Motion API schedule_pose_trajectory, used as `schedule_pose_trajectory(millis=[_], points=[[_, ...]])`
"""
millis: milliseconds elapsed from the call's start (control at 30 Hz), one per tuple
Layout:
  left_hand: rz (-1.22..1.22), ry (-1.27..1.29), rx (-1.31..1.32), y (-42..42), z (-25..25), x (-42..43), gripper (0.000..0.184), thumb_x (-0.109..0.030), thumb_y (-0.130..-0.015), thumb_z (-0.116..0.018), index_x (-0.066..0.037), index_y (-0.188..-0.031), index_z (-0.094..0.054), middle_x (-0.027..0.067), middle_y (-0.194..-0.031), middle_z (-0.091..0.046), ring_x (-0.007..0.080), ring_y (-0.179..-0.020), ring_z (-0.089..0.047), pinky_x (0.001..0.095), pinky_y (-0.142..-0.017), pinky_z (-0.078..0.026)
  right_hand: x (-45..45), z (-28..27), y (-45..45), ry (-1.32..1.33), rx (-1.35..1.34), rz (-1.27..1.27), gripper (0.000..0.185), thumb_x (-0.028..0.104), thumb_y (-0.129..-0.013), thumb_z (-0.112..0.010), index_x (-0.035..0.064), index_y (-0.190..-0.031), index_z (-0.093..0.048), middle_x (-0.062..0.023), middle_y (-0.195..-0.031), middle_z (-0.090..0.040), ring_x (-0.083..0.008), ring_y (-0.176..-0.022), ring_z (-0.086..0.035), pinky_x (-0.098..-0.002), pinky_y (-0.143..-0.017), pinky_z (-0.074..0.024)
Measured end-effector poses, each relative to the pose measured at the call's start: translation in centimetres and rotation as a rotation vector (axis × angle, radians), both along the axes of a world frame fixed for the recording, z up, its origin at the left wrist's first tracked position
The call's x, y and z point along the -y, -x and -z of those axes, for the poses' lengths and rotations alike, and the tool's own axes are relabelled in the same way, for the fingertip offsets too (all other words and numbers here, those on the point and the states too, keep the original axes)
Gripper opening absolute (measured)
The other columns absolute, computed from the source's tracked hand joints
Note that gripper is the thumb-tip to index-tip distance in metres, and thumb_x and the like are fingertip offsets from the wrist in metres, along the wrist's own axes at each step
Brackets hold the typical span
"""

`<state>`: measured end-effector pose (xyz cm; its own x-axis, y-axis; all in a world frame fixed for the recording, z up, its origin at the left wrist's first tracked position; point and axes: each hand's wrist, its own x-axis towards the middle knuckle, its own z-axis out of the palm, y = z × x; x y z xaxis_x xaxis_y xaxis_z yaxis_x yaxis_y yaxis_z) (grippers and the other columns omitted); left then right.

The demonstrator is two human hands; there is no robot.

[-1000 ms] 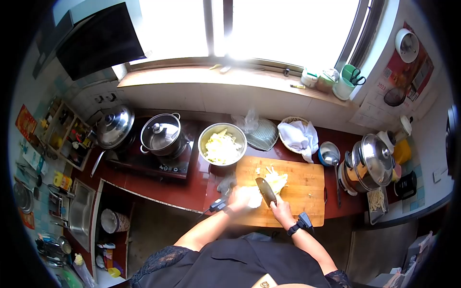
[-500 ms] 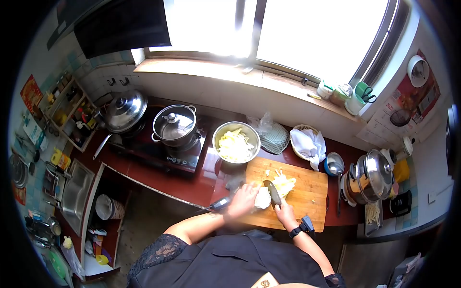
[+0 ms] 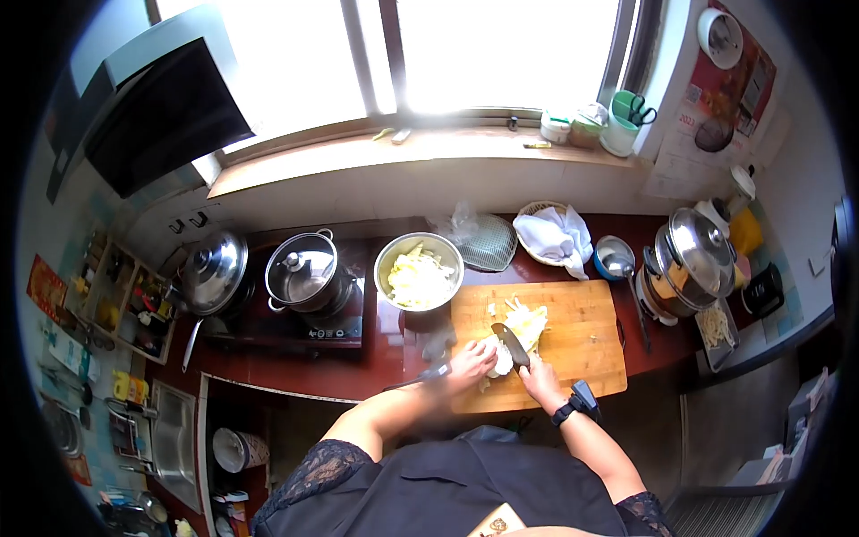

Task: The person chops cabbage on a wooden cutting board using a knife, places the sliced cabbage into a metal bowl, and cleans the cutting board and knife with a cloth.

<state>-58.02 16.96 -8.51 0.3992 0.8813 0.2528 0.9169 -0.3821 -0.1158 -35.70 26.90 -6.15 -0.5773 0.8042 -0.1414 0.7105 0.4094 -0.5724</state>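
Note:
My right hand [image 3: 542, 383] is closed around the handle of a kitchen knife [image 3: 512, 346]. The knife's dark blade stands against a pale piece of cabbage [image 3: 503, 363]. From the left side, my left hand [image 3: 471, 365] holds that piece with bent fingers close to the blade. Cut cabbage strips [image 3: 530, 324] lie just beyond the knife on a wooden cutting board [image 3: 586, 331]. Behind the board's left corner stands a steel bowl [image 3: 381, 288] filled with more cut cabbage [image 3: 419, 279]. The cabbage's underside is hidden by my hand and the blade.
Left on the counter, a glass-lidded pot [image 3: 302, 273] stands on an induction cooker [image 3: 338, 333], beside a lidded wok [image 3: 213, 273]. Behind the board are a mesh cover [image 3: 490, 243] and a basket with white cloth [image 3: 555, 234]. A large steamer [image 3: 693, 259] stands right.
The view has shifted, so the counter items sit further left and the cooker side lower. Both hands stay at the cabbage, the knife still in my right hand.

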Motion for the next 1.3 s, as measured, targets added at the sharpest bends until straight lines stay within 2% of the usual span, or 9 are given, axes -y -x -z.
schedule_pose_trajectory(millis=[100,167,267,367,467,633,900,1133,1300], points=[[-0.01,0.046,0.029,-0.4,0.3,0.0,0.045,-0.02,-0.085,-0.061,-0.005,-0.128,-0.061,0.0094,-0.133,-0.056,0.0234,-0.112,-0.056,0.0366,-0.091,-0.046,0.1,-0.3,-0.1,0.045,0.02,0.029,0.032,0.024,-0.091,-0.063,0.0098,-0.12,-0.062,-0.0283,-0.099,-0.07,-0.05,-0.094,-0.066,-0.0577,-0.083,-0.0531],[-0.04,0.1,0.059,-0.7,0.5,0.0,0.045,-0.019,-0.086,-0.061,-0.004,-0.128,-0.061,0.0106,-0.135,-0.054,0.0243,-0.113,-0.056,0.0379,-0.088,-0.047,0.3,-0.6,-0.1,0.046,0.0,0.026,0.03,0.025,-0.092,-0.065,0.0087,-0.117,-0.061,-0.028,-0.096,-0.07,-0.0495,-0.092,-0.067,-0.0582,-0.081,-0.0533],[-0.03,0.071,0.144,-1.0,0.5,0.1,0.036,-0.018,-0.085,-0.06,-0.002,-0.117,-0.063,0.0131,-0.125,-0.056,0.0282,-0.117,-0.053,0.0403,-0.08,-0.048,0.3,-0.1,-0.4,0.053,-0.024,0.018,0.03,0.026,-0.092,-0.066,0.008,-0.115,-0.06,-0.0273,-0.093,-0.071,-0.0492,-0.091,-0.068,-0.058,-0.08,-0.0535],[-0.034,0.097,0.198,-1.1,0.4,0.0,0.031,-0.017,-0.085,-0.061,-0.003,-0.112,-0.064,0.0121,-0.117,-0.059,0.0296,-0.112,-0.055,0.0418,-0.078,-0.049,0.3,0.2,-0.7,0.031,-0.036,-0.003,0.03,0.025,-0.091,-0.065,0.008,-0.115,-0.06,-0.0261,-0.092,-0.071,-0.0485,-0.089,-0.068,-0.0574,-0.079,-0.0539],[-0.064,0.186,0.222,-1.2,-0.4,0.0,0.031,-0.017,-0.083,-0.063,-0.005,-0.112,-0.063,0.0114,-0.115,-0.061,0.0293,-0.108,-0.058,0.0396,-0.085,-0.05,0.3,-1.5,-0.6,0.049,-0.017,-0.007,0.032,0.024,-0.091,-0.065,0.0087,-0.118,-0.061,-0.0249,-0.09,-0.071,-0.0477,-0.088,-0.068,-0.0568,-0.078,-0.0543],[-0.059,0.13,0.193,-1.3,-0.9,0.0,0.032,-0.016,-0.083,-0.064,-0.005,-0.113,-0.061,0.0118,-0.114,-0.061,0.0303,-0.109,-0.058,0.0398,-0.084,-0.05,0.6,-2.1,-0.7,0.09,-0.014,0.012,0.037,0.023,-0.091,-0.066,0.0103,-0.126,-0.061,-0.0252,-0.092,-0.071,-0.0475,-0.089,-0.068,-0.0571,-0.079,-0.0542],[0.019,0.176,0.233,-0.2,-1.0,0.7,0.029,-0.013,-0.082,-0.063,-0.003,-0.11,-0.06,0.0124,-0.117,-0.06,0.0305,-0.11,-0.058,0.0401,-0.092,-0.052,0.7,-0.8,-1.0,0.153,-0.039,0.038,0.039,0.023,-0.092,-0.064,0.0109,-0.129,-0.059,-0.0312,-0.093,-0.069,-0.0516,-0.091,-0.067,-0.0596,-0.081,-0.0535],[-0.035,0.089,0.145,-0.9,-0.4,0.6,0.026,-0.013,-0.084,-0.06,-0.004,-0.109,-0.06,0.0114,-0.115,-0.06,0.0302,-0.109,-0.058,0.0395,-0.086,-0.052,1.0,-0.5,-1.0,0.133,-0.052,0.031,0.039,0.025,-0.091,-0.065,0.0106,-0.127,-0.059,-0.0295,-0.091,-0.07,-0.0508,-0.088,-0.067,-0.0593,-0.08,-0.054],[-0.046,0.14,0.131,-1.0,0.0,0.5,0.026,-0.014,-0.085,-0.06,-0.005,-0.109,-0.06,0.0102,-0.112,-0.06,0.0302,-0.109,-0.058,0.0408,-0.082,-0.052,1.1,-0.7,-0.7,0.059,-0.106,0.075,0.031,0.024,-0.089,-0.066,0.0084,-0.116,-0.064,-0.0257,-0.086,-0.07,-0.0467,-0.084,-0.068,-0.0558,-0.075,-0.0547]])
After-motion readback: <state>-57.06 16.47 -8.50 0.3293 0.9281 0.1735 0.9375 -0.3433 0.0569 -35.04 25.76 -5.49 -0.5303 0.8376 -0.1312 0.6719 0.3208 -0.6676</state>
